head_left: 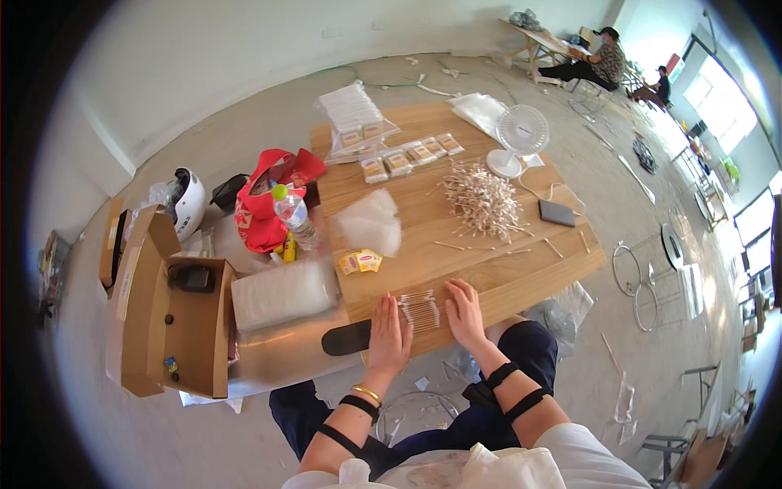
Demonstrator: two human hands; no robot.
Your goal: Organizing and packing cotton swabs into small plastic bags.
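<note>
A small row of cotton swabs (420, 310) lies side by side near the front edge of the wooden table. My left hand (391, 336) rests at the left end of the row, fingers stretched out and close to the swab tips. On the other side my right hand (465, 316) lies with its fingers extended, beside the right tips. Neither hand grasps anything. Farther back is a large loose heap of cotton swabs (482, 200), with several strays in front of it. Small yellow-and-white cards (360, 262) lie to the left, below clear plastic bags (368, 222).
A white fan (522, 134) and a dark power bank (556, 213) stand at the right. Filled packets (397, 163) line the back. To the left are a water bottle (295, 213), a stack of plastic bags (285, 293), a cardboard box (175, 326) and a dark flat object (346, 338).
</note>
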